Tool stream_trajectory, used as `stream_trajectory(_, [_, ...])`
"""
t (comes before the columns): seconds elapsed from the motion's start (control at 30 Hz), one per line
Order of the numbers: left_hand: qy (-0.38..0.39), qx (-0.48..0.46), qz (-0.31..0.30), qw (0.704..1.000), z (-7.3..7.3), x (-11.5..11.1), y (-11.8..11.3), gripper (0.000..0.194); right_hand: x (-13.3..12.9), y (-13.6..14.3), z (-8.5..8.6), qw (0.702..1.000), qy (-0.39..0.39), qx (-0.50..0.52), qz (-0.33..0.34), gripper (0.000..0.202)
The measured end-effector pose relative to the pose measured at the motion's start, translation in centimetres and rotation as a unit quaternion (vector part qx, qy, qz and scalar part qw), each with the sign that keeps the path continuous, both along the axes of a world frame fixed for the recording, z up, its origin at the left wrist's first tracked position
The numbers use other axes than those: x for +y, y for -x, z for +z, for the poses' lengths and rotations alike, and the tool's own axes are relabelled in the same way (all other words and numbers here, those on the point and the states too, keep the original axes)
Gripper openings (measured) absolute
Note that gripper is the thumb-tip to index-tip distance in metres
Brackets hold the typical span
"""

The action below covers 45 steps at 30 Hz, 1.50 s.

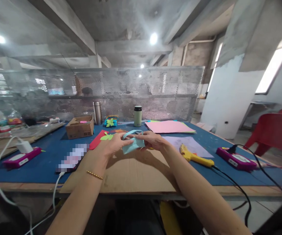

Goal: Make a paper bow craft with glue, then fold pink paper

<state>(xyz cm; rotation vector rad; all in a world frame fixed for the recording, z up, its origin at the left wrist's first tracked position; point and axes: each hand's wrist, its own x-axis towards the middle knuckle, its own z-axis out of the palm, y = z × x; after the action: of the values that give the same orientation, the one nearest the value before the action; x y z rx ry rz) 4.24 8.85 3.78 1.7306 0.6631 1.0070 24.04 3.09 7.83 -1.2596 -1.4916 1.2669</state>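
Above the cardboard sheet (141, 178), a small light-blue paper basket (130, 147) with a curved handle is held between my two hands. My left hand (115, 143) grips its left side, fingers closed. From the right, my right hand (153, 139) pinches the basket near the foot of the handle; its fingertips are partly hidden. Left of my left hand lie a red paper piece (97, 141) and a light-green cut-out (106, 136). A yellow glue gun (199, 160) rests right of my right hand, partly on a lilac sheet (199, 145).
A cardboard box (79, 128), a steel flask (97, 112), a blue basket with a green bow (110, 121) and a green tumbler (138, 116) line the back. Pink paper (167, 126) lies behind. Purple power strips (236, 159) with cords flank both sides; a phone (73, 158) lies left.
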Motion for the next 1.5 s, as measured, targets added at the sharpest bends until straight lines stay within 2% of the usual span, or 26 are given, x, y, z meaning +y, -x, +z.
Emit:
stream_trajectory(0.07, [0.025,-0.022,-0.003,0.999,0.1,-0.1,0.0,0.031,0.1,-0.2,-0.1,1.0,-0.002,0.009,0.0,0.046])
stream_trajectory(0.17, [0.109,-0.087,0.002,0.99,0.4,0.0,0.0,0.034,0.8,-0.6,-0.4,0.999,-0.035,0.034,-0.016,0.05])
stream_trajectory(0.3, [0.215,-0.203,0.049,0.954,0.7,0.7,0.3,0.027,1.9,-0.8,-0.7,0.978,-0.161,0.063,-0.121,0.039])
stream_trajectory(0.4, [0.249,-0.246,0.045,0.936,0.7,1.2,0.5,0.024,2.3,-0.6,-0.8,0.965,-0.235,0.033,-0.116,0.033])
stream_trajectory(0.53, [0.259,-0.262,0.028,0.929,0.6,1.3,0.5,0.022,2.1,-0.1,-1.0,0.951,-0.297,-0.006,-0.088,0.026])
stream_trajectory(0.7, [0.266,-0.266,0.008,0.926,0.5,1.1,0.3,0.017,2.3,-0.1,-1.4,0.934,-0.336,-0.05,-0.115,0.025])
stream_trajectory(0.8, [0.264,-0.259,0.003,0.929,0.4,1.0,0.2,0.02,2.4,-0.2,-1.4,0.913,-0.376,-0.089,-0.132,0.023])
stream_trajectory(0.93, [0.26,-0.255,0.015,0.931,0.5,0.8,0.2,0.014,2.3,-0.3,-1.3,0.884,-0.426,-0.131,-0.144,0.015])
stream_trajectory(1.2, [0.26,-0.249,0.017,0.933,0.7,0.4,0.2,0.018,2.6,-0.6,-1.9,0.856,-0.449,-0.204,-0.153,0.01])
stream_trajectory(1.5, [0.261,-0.248,0.007,0.933,0.8,0.5,0.3,0.015,2.7,-0.6,-2.0,0.835,-0.47,-0.233,-0.167,0.01])
